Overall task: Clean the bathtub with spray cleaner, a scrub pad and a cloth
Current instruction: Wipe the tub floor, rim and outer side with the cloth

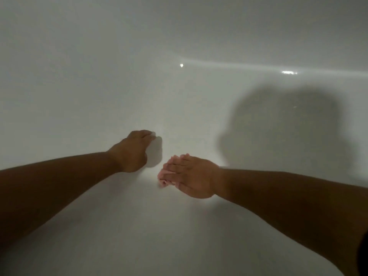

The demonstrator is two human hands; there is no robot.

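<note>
So the whole view is basically the inside of the white bathtub [95,80], dim and a bit hazy. The right hand [194,179] lies flat with its fingers straight and together, pressing a small pink cloth [163,176] against the tub surface. Only the crumpled edge of the cloth pokes out past the fingertips. The left hand [135,151] sits just beside it, up and to the left, not touching the cloth. It's planted on the tub with the fingers bent a little at the tips, and I can't see anything in it. A big soft shadow [278,132] falls on the tub to the right, and a pale streak of light [239,66] with a couple of bright glints runs above it.
</note>
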